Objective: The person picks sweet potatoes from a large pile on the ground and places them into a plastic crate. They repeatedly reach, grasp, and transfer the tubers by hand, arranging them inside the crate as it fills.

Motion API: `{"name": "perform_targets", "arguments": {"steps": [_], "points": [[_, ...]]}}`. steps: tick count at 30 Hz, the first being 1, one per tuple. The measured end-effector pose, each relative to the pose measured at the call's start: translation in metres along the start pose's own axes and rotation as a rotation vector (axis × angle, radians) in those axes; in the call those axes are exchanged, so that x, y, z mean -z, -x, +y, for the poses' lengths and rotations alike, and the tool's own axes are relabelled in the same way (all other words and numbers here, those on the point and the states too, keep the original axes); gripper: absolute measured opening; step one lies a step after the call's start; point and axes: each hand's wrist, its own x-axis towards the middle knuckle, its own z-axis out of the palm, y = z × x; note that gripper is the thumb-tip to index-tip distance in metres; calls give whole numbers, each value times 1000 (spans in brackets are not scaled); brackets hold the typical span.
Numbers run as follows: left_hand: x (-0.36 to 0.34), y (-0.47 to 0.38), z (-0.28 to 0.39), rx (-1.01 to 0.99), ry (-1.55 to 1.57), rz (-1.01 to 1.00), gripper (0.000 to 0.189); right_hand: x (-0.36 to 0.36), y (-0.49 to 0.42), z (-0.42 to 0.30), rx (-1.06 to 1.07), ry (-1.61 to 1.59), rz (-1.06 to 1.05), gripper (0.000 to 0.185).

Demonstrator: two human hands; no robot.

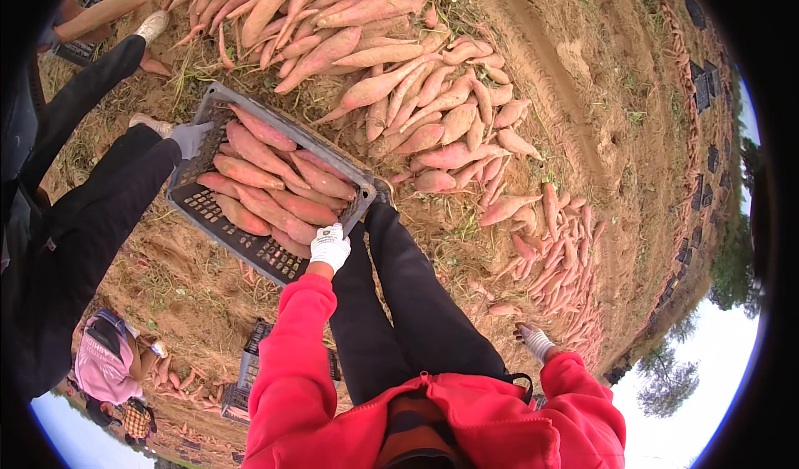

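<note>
My left hand point(331, 247), in a white knit glove with print on its back, grips the near end rim of a dark plastic crate point(206, 222). Inside it lie several long reddish sweet potatoes point(274, 204). A co-worker's grey-gloved hand point(191, 139) holds the crate's opposite end. The crate is off to my left, beside my legs, with its perforated bottom partly showing. My right hand point(532, 339), in a glove with dark fingers and a pale cuff, is held out to the right. It holds nothing, and its fingers look loosely apart above the soil.
A large heap of sweet potatoes point(368, 51) stretches ahead and continues into a smaller pile point(562, 263) at right. The co-worker's dark-trousered legs point(93, 219) are close at left. Stacked crates point(246, 369) stand behind my left arm. More people point(109, 360) are at lower left.
</note>
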Motion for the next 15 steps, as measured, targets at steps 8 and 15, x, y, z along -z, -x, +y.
{"name": "perform_targets", "arguments": {"steps": [8, 15], "points": [[-42, -36, 6, 10, -51, -7, 41, -55, -6, -33, 135, 6, -125, 48], [-30, -34, 7, 9, -6, -55, 41, -54, -55, -63, 40, 35, -208, 56]]}}
